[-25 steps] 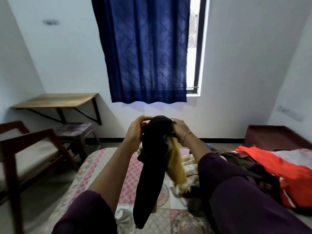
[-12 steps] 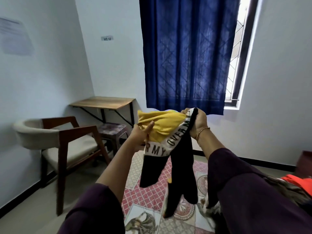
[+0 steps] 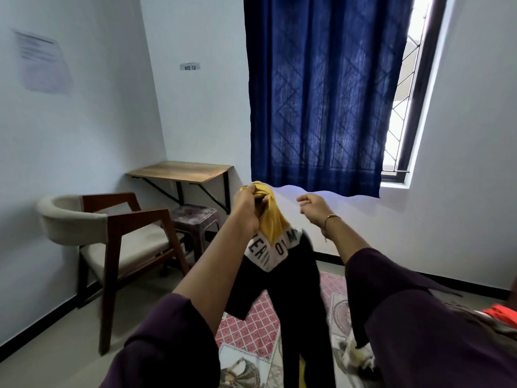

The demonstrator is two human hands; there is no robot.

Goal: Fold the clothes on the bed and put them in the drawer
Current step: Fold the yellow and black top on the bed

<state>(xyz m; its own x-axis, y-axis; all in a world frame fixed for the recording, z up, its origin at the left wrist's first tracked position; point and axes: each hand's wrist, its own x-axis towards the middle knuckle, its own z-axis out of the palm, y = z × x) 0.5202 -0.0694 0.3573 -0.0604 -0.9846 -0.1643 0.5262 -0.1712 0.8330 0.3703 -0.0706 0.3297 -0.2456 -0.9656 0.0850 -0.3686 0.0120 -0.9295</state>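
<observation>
A garment (image 3: 282, 264) with a yellow top, a white lettered band and black lower parts hangs in the air over the bed (image 3: 251, 331). My left hand (image 3: 247, 207) grips its bunched yellow end from above. My right hand (image 3: 314, 208) is raised beside it to the right, fingers loosely curled, holding nothing and apart from the cloth. The black parts dangle down toward the patterned bedsheet. An orange garment (image 3: 500, 313) peeks in at the right edge, mostly hidden by my right sleeve. No drawer is in view.
A wooden armchair (image 3: 112, 233) with a pale seat stands left of the bed. Behind it are a small stool (image 3: 194, 217) and a wall-mounted wooden shelf table (image 3: 181, 170). A blue curtain (image 3: 321, 93) covers the window ahead.
My right hand has let go of the garment and moved off to the right. The garment now hangs from my left hand alone, and the view has swung further left.
</observation>
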